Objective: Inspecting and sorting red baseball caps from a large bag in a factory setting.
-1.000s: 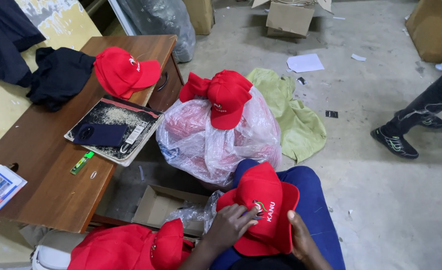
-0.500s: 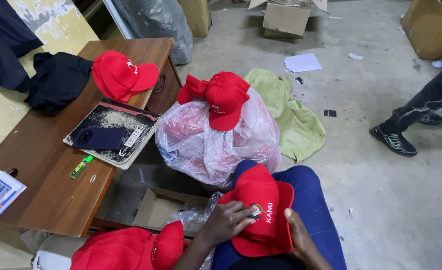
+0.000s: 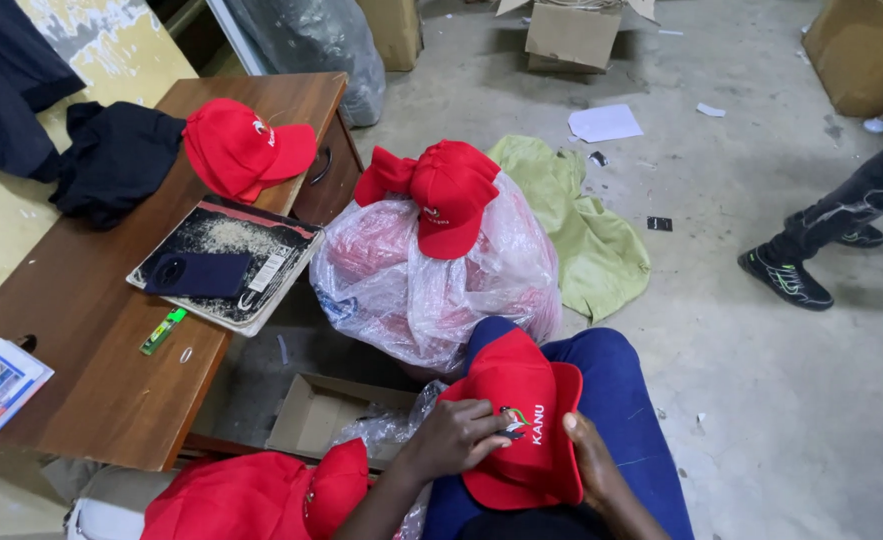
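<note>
Both hands work one red cap (image 3: 521, 420) on the lap: left hand (image 3: 456, 437) fingers pinch its front emblem, right hand (image 3: 591, 460) grips the brim; a clear bag of caps (image 3: 401, 290) remains beside

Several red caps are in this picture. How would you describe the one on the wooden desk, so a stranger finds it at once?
Start at the wooden desk on the left. At its far end, beside the black cloth, lies a red cap. It is the only cap on the desk; the others sit on the plastic bag, a lap or the floor.
</note>
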